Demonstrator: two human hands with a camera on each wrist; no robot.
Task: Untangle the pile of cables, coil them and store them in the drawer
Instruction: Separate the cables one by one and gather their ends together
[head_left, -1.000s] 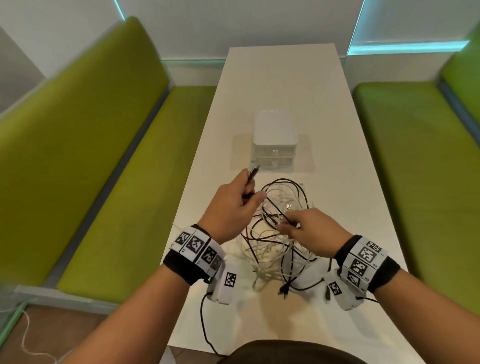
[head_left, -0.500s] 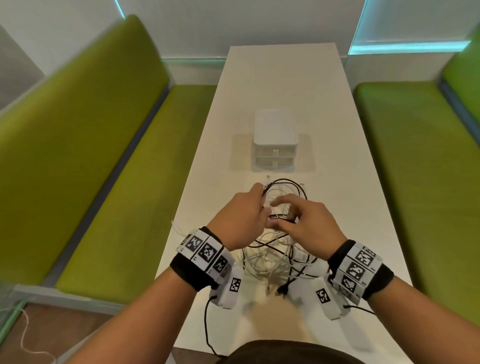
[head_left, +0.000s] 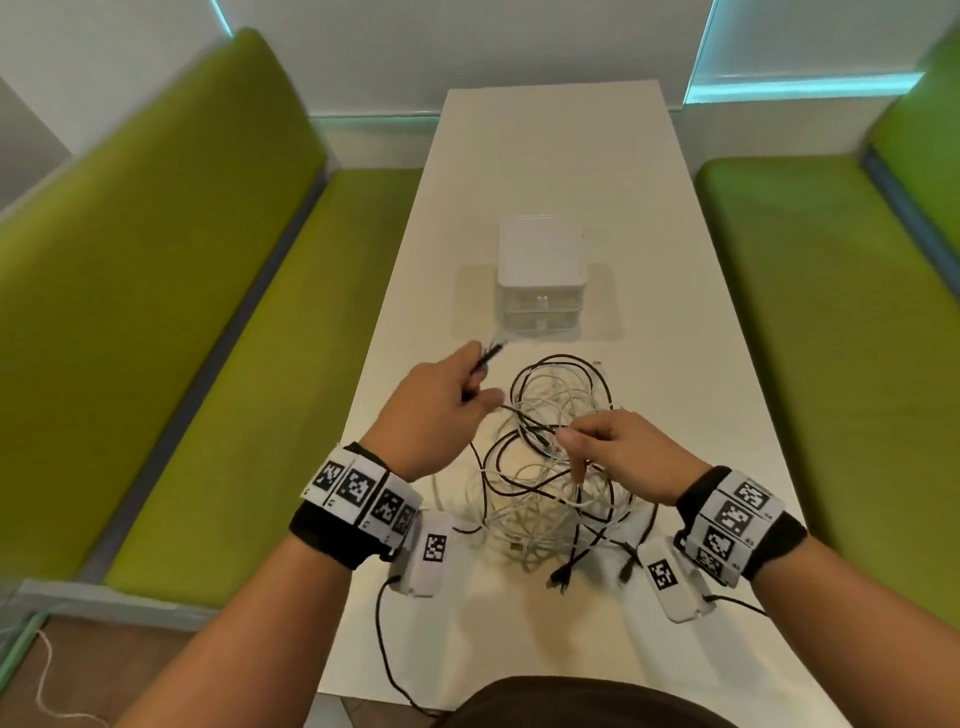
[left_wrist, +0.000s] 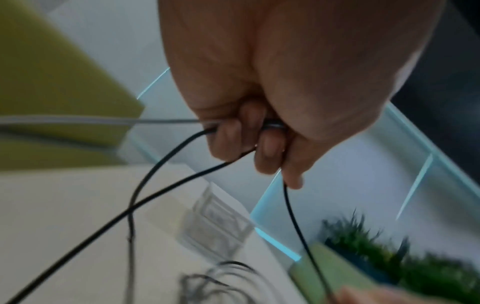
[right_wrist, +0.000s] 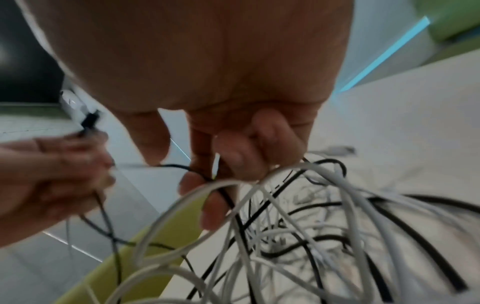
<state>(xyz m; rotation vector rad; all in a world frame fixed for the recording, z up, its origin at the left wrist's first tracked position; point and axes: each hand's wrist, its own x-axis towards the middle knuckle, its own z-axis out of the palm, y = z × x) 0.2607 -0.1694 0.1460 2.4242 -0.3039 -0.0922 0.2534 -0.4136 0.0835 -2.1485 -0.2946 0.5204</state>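
While the pile of cables (head_left: 550, 467) lies on the white table (head_left: 675, 415) in front of the drawer box (head_left: 543, 270), a black cable (left_wrist: 166, 185) is being pulled out of it. Half a second ago both hands were close together over the pile. Now the left hand (head_left: 436, 415) has been moved up and away to the left, and its fingers are curled tight round the black cable, with the plug end (head_left: 488, 356) sticking out past them. The right hand (head_left: 618, 452) has been kept at the pile, where the same black cable is pinched between thumb and fingers (right_wrist: 207, 205). So one cable is being drawn free, but much is left: the rest is tangled, nothing is coiled, and both drawers look closed.
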